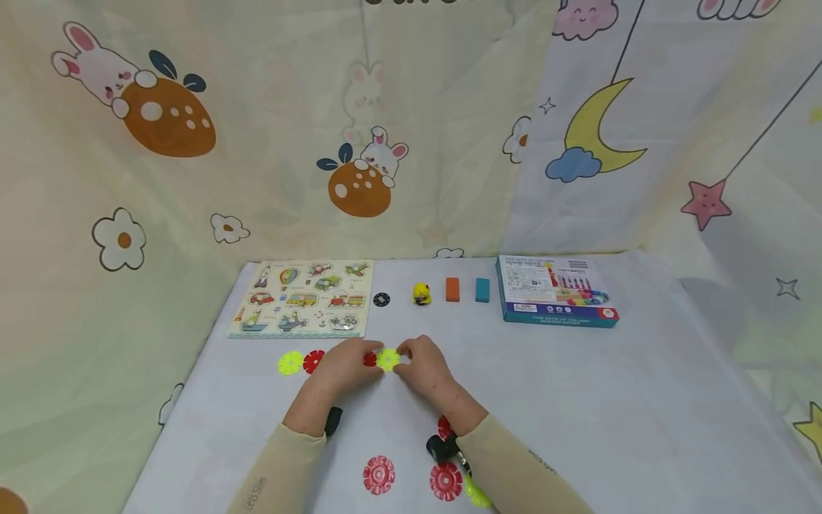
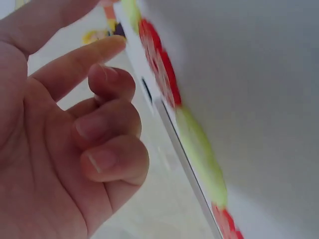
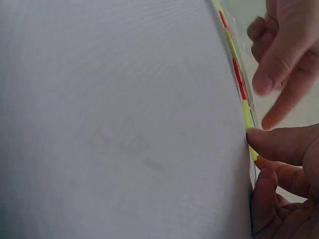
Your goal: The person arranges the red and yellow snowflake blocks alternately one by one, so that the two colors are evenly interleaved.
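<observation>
Disc row (image 1: 314, 361) lying on white table (image 1: 642, 414), yellow and red alternating, rims showing notches, left hand (image 1: 349, 365) hiding the row's middle in the head view, thumb and forefinger standing loosely apart, right hand (image 1: 427, 365) pinching the end yellow disc (image 1: 388, 360), left wrist view cropping both ends.

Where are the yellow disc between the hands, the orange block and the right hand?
Yellow disc (image 1: 388, 360): head view, its centre.
Orange block (image 1: 452, 290): head view, its visible face.
Right hand (image 1: 427, 367): head view, back of hand.
</observation>
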Demonstrator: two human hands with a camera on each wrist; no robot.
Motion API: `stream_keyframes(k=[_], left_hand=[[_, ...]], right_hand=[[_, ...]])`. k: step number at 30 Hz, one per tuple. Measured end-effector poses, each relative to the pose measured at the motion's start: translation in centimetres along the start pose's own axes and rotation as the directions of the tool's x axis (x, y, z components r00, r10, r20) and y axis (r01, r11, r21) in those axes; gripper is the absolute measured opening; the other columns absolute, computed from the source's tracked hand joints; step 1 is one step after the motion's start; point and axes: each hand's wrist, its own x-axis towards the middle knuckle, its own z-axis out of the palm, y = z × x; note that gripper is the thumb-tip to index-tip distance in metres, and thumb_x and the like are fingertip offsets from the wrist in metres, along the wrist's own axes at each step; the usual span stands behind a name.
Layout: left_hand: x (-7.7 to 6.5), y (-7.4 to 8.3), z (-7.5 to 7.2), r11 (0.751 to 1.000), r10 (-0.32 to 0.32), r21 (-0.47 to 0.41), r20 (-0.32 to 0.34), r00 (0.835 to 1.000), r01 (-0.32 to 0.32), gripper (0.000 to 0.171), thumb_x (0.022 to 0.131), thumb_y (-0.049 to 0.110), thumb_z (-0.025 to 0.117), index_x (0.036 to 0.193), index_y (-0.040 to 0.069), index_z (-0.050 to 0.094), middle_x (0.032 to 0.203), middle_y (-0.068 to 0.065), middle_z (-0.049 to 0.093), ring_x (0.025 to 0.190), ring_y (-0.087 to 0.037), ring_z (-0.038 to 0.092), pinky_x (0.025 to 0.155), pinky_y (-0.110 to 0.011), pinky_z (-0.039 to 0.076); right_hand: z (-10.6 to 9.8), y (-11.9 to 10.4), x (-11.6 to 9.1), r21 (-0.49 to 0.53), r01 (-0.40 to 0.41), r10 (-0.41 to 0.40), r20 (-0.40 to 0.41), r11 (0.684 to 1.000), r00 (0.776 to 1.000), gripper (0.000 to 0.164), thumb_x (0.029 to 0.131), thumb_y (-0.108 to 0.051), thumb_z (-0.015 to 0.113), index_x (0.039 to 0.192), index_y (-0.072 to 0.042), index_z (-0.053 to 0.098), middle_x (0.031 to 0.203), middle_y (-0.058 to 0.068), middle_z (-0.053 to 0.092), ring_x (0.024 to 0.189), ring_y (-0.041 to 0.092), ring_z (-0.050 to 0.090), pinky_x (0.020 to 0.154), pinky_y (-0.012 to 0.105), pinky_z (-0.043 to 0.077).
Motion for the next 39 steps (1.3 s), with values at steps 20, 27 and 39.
stream_keyframes(k=[20,27,39], left_hand=[[0.9,0.7,1.0,0.999,0.027,0.044,0.041,0.999,-0.029,0.045,0.081,0.031,0.074,0.124,0.022,0.064,0.106,0.002,0.063,0.088,-0.017,0.051,0.081,-0.037,0.046],[0.8,0.5,0.9,1.0,0.013,0.027,0.043,0.999,-0.014,0.045,0.08,0.03,0.074,0.124,0.023,0.064,0.099,0.003,0.062,0.084,-0.016,0.049,0.072,-0.031,0.045],[0.8,0.6,1.0,1.0,0.021,0.02,0.042,0.999,-0.021,0.045,0.081,0.029,0.074,0.124,0.021,0.064,0.105,0.002,0.063,0.086,-0.017,0.05,0.076,-0.033,0.046]], right_hand=[[-5.6,2.8,-5.3,0.104,0.028,-0.048,0.194,0.994,0.98,0.023,0.081,-0.024,0.074,0.102,-0.016,0.067,0.082,-0.001,0.053,0.078,0.018,0.05,0.06,0.026,0.047],[-6.7,4.6,-8.0,-0.028,-0.011,0.018,0.262,1.0,0.965,0.032,0.072,-0.031,0.082,0.093,-0.015,0.063,0.075,0.0,0.051,0.071,0.016,0.048,0.057,0.028,0.043],[-5.8,5.3,-9.5,-0.115,-0.099,0.127,0.271,0.988,0.954,0.05,0.06,-0.034,0.088,0.091,-0.013,0.055,0.081,0.001,0.048,0.073,0.017,0.048,0.061,0.028,0.048]])
